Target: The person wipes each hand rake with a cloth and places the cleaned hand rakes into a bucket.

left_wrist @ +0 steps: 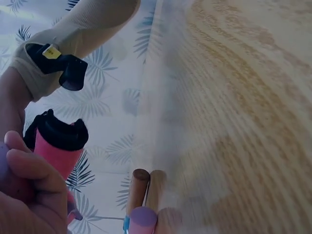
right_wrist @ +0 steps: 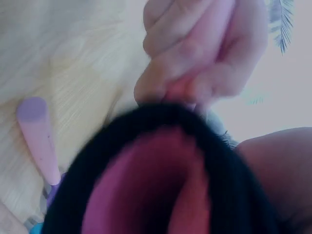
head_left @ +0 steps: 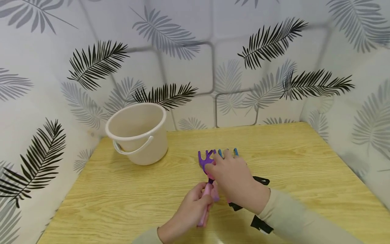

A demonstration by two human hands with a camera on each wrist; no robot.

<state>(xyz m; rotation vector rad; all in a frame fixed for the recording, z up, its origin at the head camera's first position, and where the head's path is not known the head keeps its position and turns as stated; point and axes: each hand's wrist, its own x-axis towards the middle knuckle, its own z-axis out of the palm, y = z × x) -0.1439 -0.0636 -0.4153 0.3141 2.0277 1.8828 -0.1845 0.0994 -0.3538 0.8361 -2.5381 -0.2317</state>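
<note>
My left hand (head_left: pixel 195 201) grips the pink handle (head_left: pixel 206 196) of a tool with a dark neck. Over the tool's upper end bends my right hand (head_left: pixel 231 171), its fingertips curled at something pink. Beneath its palm is a hollow pink sleeve with a black rim (left_wrist: pixel 56 158), perhaps a glove; its open end fills the lower right wrist view. A purple hand rake (head_left: pixel 207 159) lies on the table just beyond, and its pink handle (right_wrist: pixel 39 139) shows in the right wrist view. Blue tines (head_left: pixel 236 151) stick out behind my right fingers. The held tool's head is hidden.
A cream bucket (head_left: pixel 149 145) with its handle hanging down stands at the back left of the wood-grain table (head_left: pixel 128 196). Leaf-patterned walls (head_left: pixel 189 78) close off the back and sides. A wooden-handled tool (left_wrist: pixel 138 192) lies beside the rake.
</note>
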